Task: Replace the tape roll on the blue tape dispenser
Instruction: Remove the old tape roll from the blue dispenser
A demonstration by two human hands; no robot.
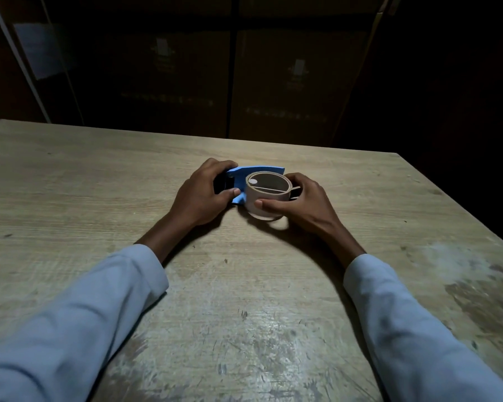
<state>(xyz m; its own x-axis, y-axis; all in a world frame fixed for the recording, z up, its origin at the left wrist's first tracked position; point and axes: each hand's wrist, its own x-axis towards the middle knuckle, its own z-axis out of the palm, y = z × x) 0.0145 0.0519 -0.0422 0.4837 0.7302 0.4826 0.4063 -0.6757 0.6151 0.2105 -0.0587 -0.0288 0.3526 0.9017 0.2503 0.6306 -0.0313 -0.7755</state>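
1. Now the blue tape dispenser [246, 173] lies on its side mid-worktop [99, 181].
2. Left hand [204, 195] fingers clamp the dispenser's handle end.
3. Right hand [298, 203] fingers grip the tape roll [266, 203] standing on the dispenser; thin, seemingly near-spent.
4. Likely step: pulling the roll off. Next: a straight lift against the braced dispenser.

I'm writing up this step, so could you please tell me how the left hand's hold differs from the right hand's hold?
The left hand wraps the blue dispenser at its dark end, while the right hand grips the tape roll. The left hand's thumb lies on the dispenser's near side; the right hand's thumb presses the roll's outer wall, fingers curling behind it. Both hands are closed on their item, low over the wooden table, with light sleeves.
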